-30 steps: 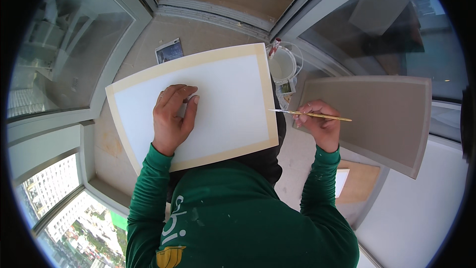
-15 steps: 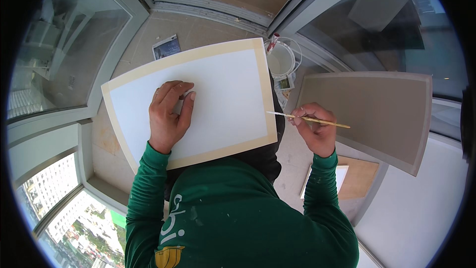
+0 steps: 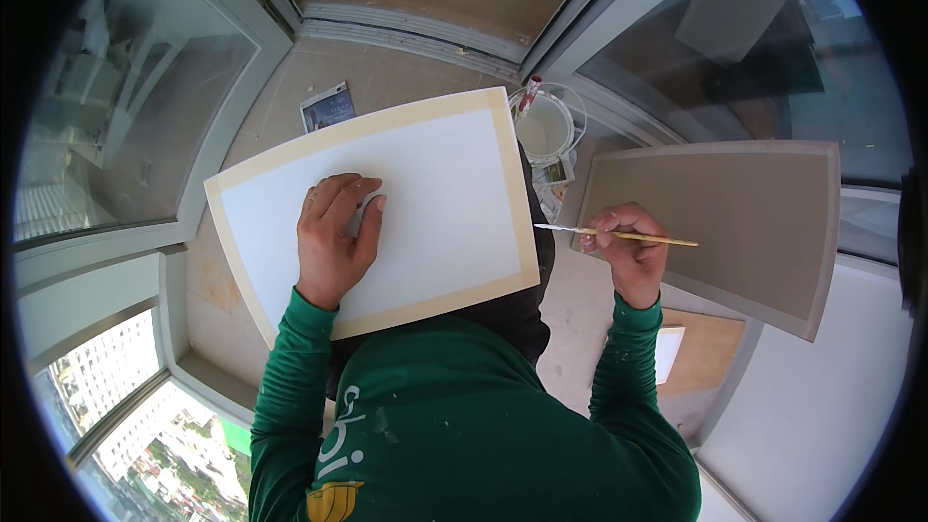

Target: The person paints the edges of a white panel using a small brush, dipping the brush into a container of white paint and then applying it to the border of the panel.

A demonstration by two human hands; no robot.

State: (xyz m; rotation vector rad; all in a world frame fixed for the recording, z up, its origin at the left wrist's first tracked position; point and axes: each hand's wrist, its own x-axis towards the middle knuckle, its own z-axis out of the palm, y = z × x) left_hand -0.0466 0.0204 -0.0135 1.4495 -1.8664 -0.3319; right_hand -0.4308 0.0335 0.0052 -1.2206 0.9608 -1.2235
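A white-painted canvas board (image 3: 435,203) with a tan unpainted border rests on my lap. My left hand (image 3: 333,232) lies flat on its left half, fingers curled over a small pale object I cannot identify. My right hand (image 3: 628,251) is shut on a thin paintbrush (image 3: 619,234) with a yellow handle. The white bristle tip points left and hovers just off the board's right edge.
A white paint bucket (image 3: 546,126) with a red-handled tool stands on the floor beyond the board. A grey panel (image 3: 735,222) leans at the right. A small printed picture (image 3: 327,106) lies on the floor. Glass windows surround the narrow corner.
The board has tilted and shifted slightly. My right hand with the brush has moved a little down and back from the board's edge. My left hand stays pressed on the board.
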